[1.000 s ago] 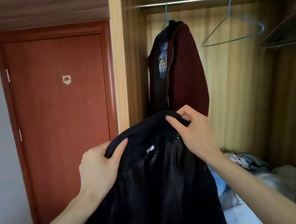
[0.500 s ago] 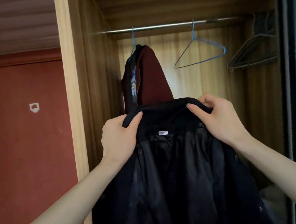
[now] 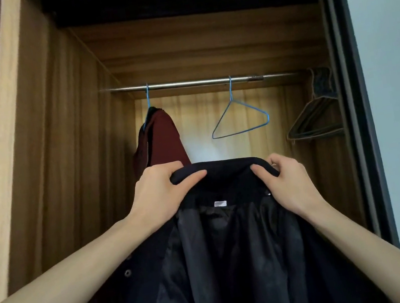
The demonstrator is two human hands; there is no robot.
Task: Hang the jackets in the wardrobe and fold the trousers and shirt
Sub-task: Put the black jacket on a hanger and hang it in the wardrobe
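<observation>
Right, black jacket (image 3: 225,252) is held up in front of the open wardrobe (image 3: 66,172), lining facing the person, collar at the top. Left hand (image 3: 159,197) pinches the left end of the collar, thumb over the front, fingers curled behind. Right hand (image 3: 287,179) does the same at the right end.

Handling guess: soft and floppy, moderate weight, glossy lining likely slippery, so it may slide off a thin hanger. Collar and shoulders are the firmest hold; the body just drapes.

Empty blue wire hanger (image 3: 239,119) hangs on the rail (image 3: 196,82), far side, above the collar. Maroon jacket (image 3: 162,136) already hangs far left. Dark hangers (image 3: 314,120) bunch at far right.
</observation>
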